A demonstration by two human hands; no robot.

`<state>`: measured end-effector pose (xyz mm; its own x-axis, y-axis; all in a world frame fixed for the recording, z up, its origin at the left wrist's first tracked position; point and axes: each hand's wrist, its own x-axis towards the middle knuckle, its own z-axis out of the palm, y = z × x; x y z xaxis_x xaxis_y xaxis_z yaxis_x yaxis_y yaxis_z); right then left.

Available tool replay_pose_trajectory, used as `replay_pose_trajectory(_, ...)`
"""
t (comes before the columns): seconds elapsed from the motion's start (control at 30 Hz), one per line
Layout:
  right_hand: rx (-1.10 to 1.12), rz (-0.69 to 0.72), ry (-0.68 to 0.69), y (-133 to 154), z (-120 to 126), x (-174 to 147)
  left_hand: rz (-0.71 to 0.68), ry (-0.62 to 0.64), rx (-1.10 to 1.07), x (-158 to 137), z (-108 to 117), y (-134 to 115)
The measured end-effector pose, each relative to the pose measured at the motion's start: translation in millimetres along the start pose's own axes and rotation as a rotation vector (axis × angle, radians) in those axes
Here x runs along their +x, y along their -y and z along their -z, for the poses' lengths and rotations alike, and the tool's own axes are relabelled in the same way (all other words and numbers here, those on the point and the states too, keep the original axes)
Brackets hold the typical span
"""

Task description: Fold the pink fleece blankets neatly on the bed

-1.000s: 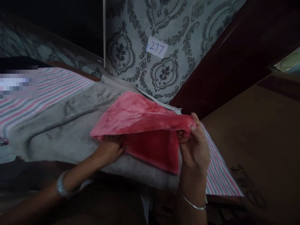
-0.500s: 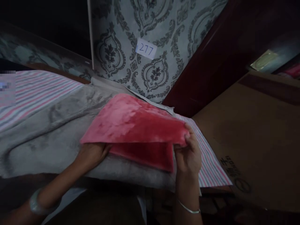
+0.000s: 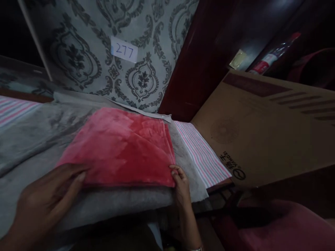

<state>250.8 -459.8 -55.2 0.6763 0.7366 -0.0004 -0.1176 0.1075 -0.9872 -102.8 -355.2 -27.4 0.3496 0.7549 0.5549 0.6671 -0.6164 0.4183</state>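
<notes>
A red plush cloth [image 3: 115, 146], folded into a flat rectangle with paler pink patches, lies on a grey fleece cover [image 3: 117, 205]. My right hand [image 3: 180, 183] pinches its front right corner between thumb and fingers. Over the front left corner is my left hand [image 3: 49, 197], close to the camera. Its fingers reach across the cloth and the thumb is held a little apart from them, with the corner itself hidden behind the hand.
Striped fabric [image 3: 201, 153] shows beyond the grey cover. To the right stands a large cardboard box [image 3: 261, 136], with a plastic bottle [image 3: 272, 57] behind it. A paper marked 277 [image 3: 124, 49] is on the patterned wall. A pink seat [image 3: 293, 226] is at lower right.
The raised upper layer of the red cloth has come down flat. My left hand has come out from under it to the left corner; the view has turned right.
</notes>
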Motion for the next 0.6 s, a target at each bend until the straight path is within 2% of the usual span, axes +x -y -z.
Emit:
replay_pose_trajectory(0.07,-0.007,0.008,0.03,2.0,1.2,1.2,-0.055,-0.013,0.04,24.0,-14.6,-16.4)
replay_pose_trajectory(0.17,-0.093,0.008,0.117,9.0,8.2,7.4,-0.144,0.13,0.118,43.7,-46.7,-26.4)
replay_pose_trajectory(0.23,-0.194,0.015,0.171,16.8,12.0,19.0,-0.177,0.177,0.186,43.2,-66.6,-25.2)
replay_pose_trajectory(0.33,-0.29,0.057,0.217,27.4,7.9,52.4,-0.211,0.12,0.264,31.3,-83.5,-21.0)
replay_pose_trajectory(0.43,-0.289,0.078,0.243,30.2,-12.0,101.9,-0.222,0.058,0.281,21.3,-86.5,-17.5)
replay_pose_trajectory(0.6,-0.263,0.034,0.217,26.3,-66.8,187.5,-0.324,-0.016,0.29,19.6,-85.3,-10.6)
